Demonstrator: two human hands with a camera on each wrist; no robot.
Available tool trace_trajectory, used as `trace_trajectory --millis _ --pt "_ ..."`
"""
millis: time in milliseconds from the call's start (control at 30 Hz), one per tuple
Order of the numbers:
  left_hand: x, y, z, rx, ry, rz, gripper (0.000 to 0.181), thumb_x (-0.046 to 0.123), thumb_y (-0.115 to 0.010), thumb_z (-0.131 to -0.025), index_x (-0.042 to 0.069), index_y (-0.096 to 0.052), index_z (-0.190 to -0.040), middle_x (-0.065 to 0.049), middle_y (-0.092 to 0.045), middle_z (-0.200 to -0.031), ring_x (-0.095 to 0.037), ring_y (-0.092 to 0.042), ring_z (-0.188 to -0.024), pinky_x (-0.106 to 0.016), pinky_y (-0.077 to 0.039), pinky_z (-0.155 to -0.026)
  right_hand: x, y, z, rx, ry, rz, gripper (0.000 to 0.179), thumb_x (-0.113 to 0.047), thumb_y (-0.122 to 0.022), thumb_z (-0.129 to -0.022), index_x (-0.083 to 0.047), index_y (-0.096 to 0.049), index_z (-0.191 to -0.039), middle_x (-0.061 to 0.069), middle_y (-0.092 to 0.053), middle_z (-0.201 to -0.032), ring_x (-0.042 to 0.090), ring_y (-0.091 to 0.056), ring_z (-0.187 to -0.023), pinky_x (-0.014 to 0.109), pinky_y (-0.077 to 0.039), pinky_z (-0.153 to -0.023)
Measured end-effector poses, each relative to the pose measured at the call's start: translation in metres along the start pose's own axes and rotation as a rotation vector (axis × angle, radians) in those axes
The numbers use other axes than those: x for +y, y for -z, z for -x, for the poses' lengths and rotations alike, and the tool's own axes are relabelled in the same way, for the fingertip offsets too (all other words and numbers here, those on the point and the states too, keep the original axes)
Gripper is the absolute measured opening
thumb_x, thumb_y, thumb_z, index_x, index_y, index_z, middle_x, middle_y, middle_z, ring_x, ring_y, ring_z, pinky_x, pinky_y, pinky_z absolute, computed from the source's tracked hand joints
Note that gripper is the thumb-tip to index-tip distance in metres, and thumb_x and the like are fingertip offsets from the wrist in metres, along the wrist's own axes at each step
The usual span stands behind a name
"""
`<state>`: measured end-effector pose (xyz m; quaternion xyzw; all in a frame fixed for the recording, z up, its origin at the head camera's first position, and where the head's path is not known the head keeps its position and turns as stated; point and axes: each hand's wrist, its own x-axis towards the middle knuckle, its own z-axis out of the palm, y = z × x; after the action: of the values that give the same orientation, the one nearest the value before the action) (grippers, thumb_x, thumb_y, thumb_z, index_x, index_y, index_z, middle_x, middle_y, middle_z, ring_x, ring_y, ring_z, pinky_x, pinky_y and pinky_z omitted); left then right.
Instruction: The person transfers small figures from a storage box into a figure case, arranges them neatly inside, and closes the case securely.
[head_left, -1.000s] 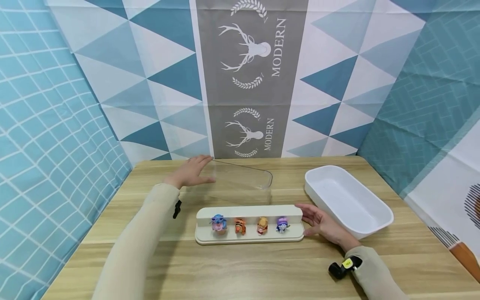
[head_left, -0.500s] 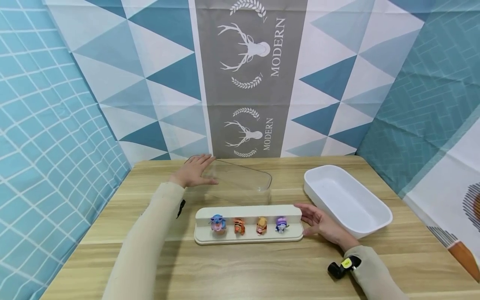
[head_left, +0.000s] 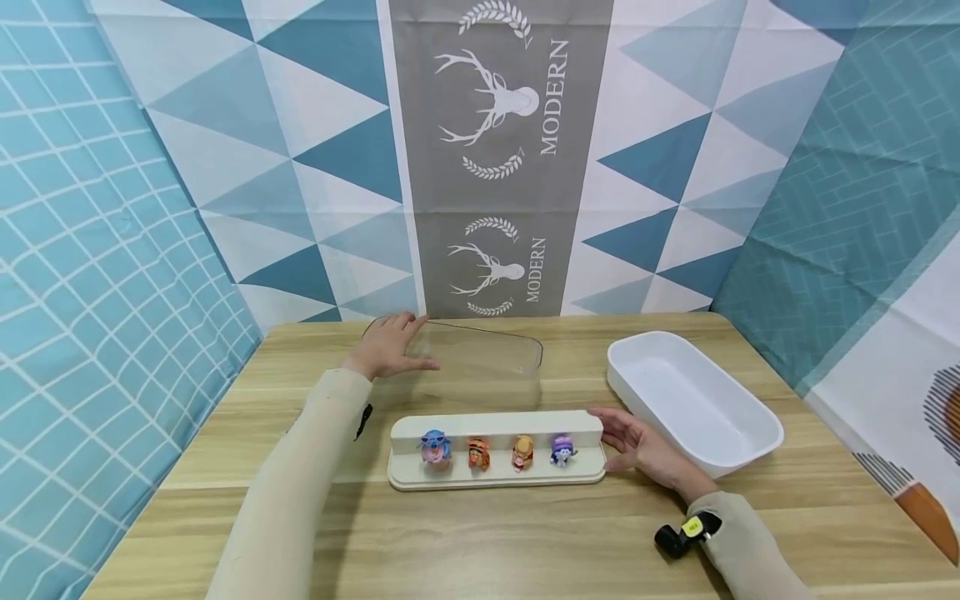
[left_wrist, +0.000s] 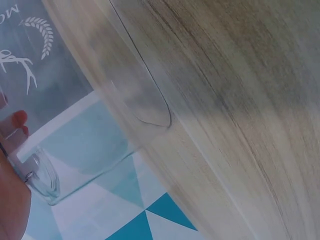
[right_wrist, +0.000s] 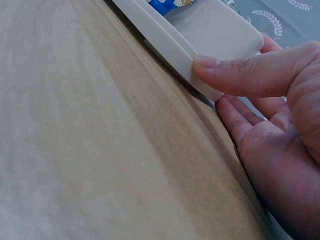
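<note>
Near the back of the table, my left hand (head_left: 386,344) spans the left end of a clear plastic cover (head_left: 480,367). In the left wrist view, fingertips (left_wrist: 19,120) show through the clear wall. My right hand (head_left: 648,450) grips the right end of a cream display stand (head_left: 498,426), thumb on its base rim and fingers at its end and underside. Along the stand's step is a row of figurines: a blue one with sunglasses (head_left: 436,448), an orange striped tiger (head_left: 478,452), a yellow bear (head_left: 522,452) and a purple one (head_left: 562,450).
A white tub (head_left: 693,400) stands just behind and right of my right hand. The wooden table (head_left: 480,542) ends at the back against a patterned cloth (head_left: 495,183), and a blue checked cloth (head_left: 112,250) hangs on the left.
My left hand has shifted slightly right along the clear cover, and the cover has turned a little, its rim now lying more level. The right hand and the stand have stayed put.
</note>
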<state>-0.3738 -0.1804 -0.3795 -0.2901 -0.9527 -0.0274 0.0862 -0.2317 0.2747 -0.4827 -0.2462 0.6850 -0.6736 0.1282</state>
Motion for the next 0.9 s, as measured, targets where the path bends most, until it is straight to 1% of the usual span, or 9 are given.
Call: trace_trajectory --millis 167,233,400,500,567,700,900 --pt "0.0027 -0.0018 0.0018 0.019 0.029 -0.007 0.099 0.069 -0.065 -0.082 0.004 -0.040 -0.152 -0.022 -0.049 -0.136 -0.039 -0.049 -0.123 -0.054 -0.039 -0.105 0.0011 -0.0008 0.0007 -0.008 0.015 0.000 0.086 0.019 -0.070 -0.071 0.015 -0.029 -0.146 -0.013 -0.052 -0.139 0.001 -0.050 -0.126 0.019 -0.040 -0.105" --pt "0.0034 -0.0026 0.0021 0.035 0.033 -0.012 0.098 0.070 -0.065 -0.081 0.004 -0.042 -0.150 -0.021 -0.050 -0.133 -0.038 -0.051 -0.120 -0.054 -0.042 -0.102 0.0012 -0.0010 0.0007 -0.010 0.018 -0.001 0.086 0.019 -0.070 -0.071 0.015 -0.029 -0.146 -0.014 -0.052 -0.139 0.001 -0.050 -0.126 0.018 -0.040 -0.105" --pt "0.0035 -0.0054 0.0033 0.082 0.038 -0.027 0.098 0.073 -0.066 -0.078 0.004 -0.049 -0.145 -0.019 -0.052 -0.118 -0.033 -0.053 -0.101 -0.050 -0.049 -0.086 0.0005 -0.0020 0.0012 -0.005 0.012 -0.002 0.086 0.019 -0.070 -0.070 0.016 -0.029 -0.146 -0.013 -0.052 -0.139 0.001 -0.050 -0.125 0.019 -0.041 -0.104" --pt "0.0053 -0.0058 0.0048 0.089 0.056 -0.034 0.099 0.075 -0.065 -0.077 0.004 -0.051 -0.144 -0.018 -0.051 -0.114 -0.031 -0.052 -0.095 -0.049 -0.050 -0.081 -0.0001 -0.0029 0.0018 -0.002 0.008 -0.003 0.086 0.018 -0.070 -0.070 0.016 -0.029 -0.146 -0.013 -0.052 -0.139 0.001 -0.051 -0.125 0.019 -0.041 -0.104" --pt "0.0070 -0.0053 0.0058 0.088 0.076 -0.036 0.100 0.076 -0.064 -0.076 0.004 -0.051 -0.144 -0.020 -0.052 -0.116 -0.033 -0.053 -0.097 -0.050 -0.051 -0.083 -0.0003 -0.0034 0.0020 -0.004 0.010 -0.003 0.086 0.018 -0.070 -0.070 0.016 -0.028 -0.145 -0.013 -0.053 -0.138 0.001 -0.051 -0.125 0.018 -0.041 -0.104" --pt "0.0088 -0.0055 0.0069 0.098 0.102 -0.040 0.101 0.077 -0.063 -0.076 0.002 -0.052 -0.142 -0.025 -0.052 -0.123 -0.039 -0.054 -0.106 -0.054 -0.049 -0.090 -0.0001 -0.0038 0.0016 -0.015 0.024 -0.004 0.087 0.018 -0.070 -0.070 0.018 -0.026 -0.145 -0.015 -0.053 -0.137 0.001 -0.051 -0.125 0.019 -0.041 -0.104" --pt "0.0094 -0.0070 0.0066 0.119 0.120 -0.058 0.099 0.076 -0.062 -0.077 0.001 -0.053 -0.140 -0.028 -0.052 -0.126 -0.043 -0.053 -0.111 -0.057 -0.047 -0.094 -0.0011 -0.0035 0.0011 -0.017 0.026 -0.010 0.086 0.017 -0.071 -0.070 0.014 -0.031 -0.146 -0.015 -0.053 -0.137 0.001 -0.051 -0.125 0.019 -0.041 -0.104"
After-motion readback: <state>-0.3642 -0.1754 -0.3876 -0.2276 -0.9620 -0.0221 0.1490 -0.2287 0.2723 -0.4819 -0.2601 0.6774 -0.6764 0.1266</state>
